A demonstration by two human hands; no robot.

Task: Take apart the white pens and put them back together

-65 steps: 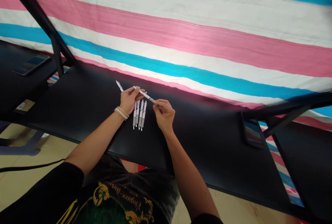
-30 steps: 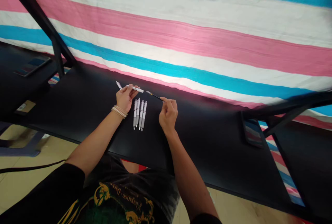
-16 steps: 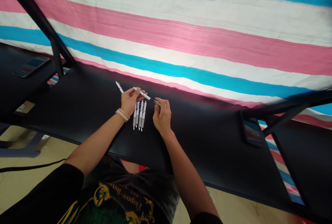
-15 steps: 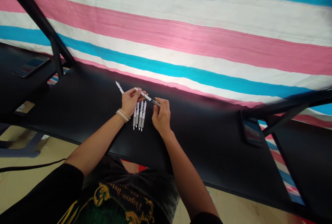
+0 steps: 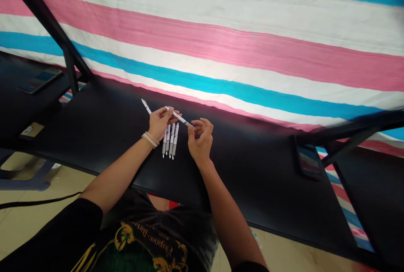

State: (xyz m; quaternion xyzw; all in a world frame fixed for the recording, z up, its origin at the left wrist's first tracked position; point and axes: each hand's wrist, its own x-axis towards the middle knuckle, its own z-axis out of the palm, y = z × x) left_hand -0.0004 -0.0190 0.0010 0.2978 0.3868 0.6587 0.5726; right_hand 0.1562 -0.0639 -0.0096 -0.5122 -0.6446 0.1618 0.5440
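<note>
My left hand (image 5: 160, 121) pinches a white pen (image 5: 179, 117) by its upper barrel, with the pen slanting down to the right above the table. At its lower end my right hand (image 5: 200, 138) has thumb and fingers curled around the tip end, which they partly hide. Below the held pen, several white pens with grey grips (image 5: 169, 141) lie side by side, their metal tips toward me. One more white pen (image 5: 145, 106) lies slanted beyond my left hand, partly covered by it.
Everything rests on a black table (image 5: 252, 167). A striped cloth (image 5: 221, 53) hangs along its far side. A dark phone (image 5: 307, 156) lies to the right, another flat dark device (image 5: 41, 80) at far left, near a small brown piece (image 5: 33, 130). Black metal struts (image 5: 47, 19) flank the table.
The gap between the pen's barrel and grey grip has closed. My right hand has shifted slightly right, and its fingers have loosened and spread. My left hand stays almost in place.
</note>
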